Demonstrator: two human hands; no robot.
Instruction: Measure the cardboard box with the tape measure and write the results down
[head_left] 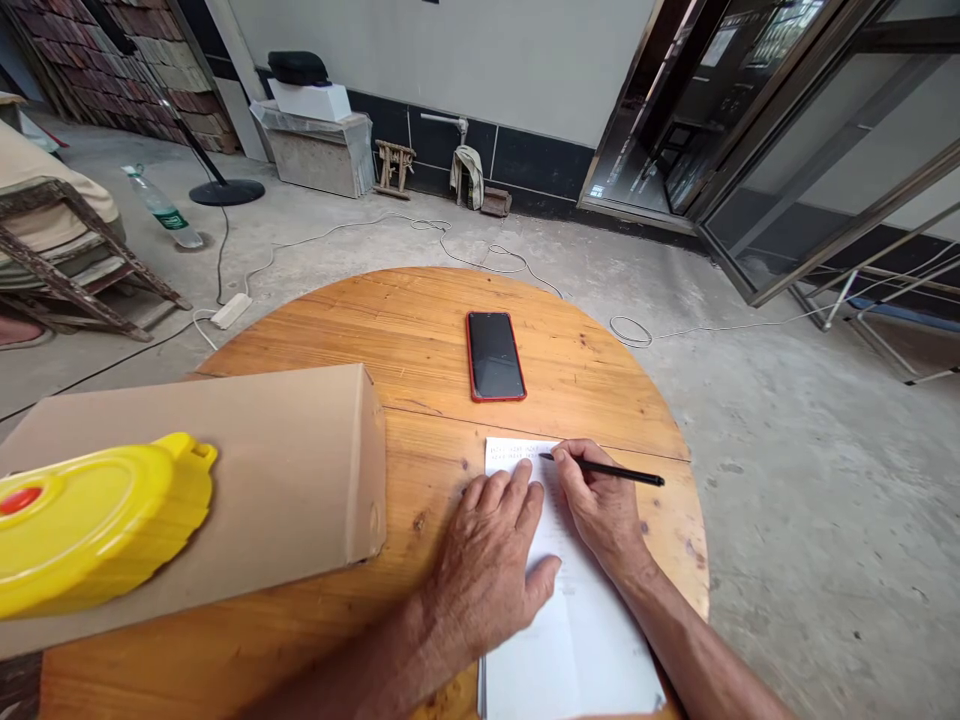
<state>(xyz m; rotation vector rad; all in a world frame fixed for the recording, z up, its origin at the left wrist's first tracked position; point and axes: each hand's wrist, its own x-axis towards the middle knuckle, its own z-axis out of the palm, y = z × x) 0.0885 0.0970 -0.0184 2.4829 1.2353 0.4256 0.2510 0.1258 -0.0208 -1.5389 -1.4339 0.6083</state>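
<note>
My right hand (pixel 596 505) grips a black pen (pixel 611 470), its tip resting near the top of a white sheet of paper (pixel 585 640) where a few written lines show. My left hand (pixel 487 560) lies flat with fingers stretched out, pressing the paper's left edge against the round wooden table (pixel 420 340). A phone in a red case (pixel 495 355) lies face up, screen dark, just beyond the paper.
A long cardboard box (pixel 285 460) lies on the table's left half with a yellow lidded container (pixel 90 520) on it. Cables and a power strip (pixel 230 311) trail over the concrete floor behind. A plastic bottle (pixel 161 207), a fan stand, a wooden chair and glass doors stand farther off.
</note>
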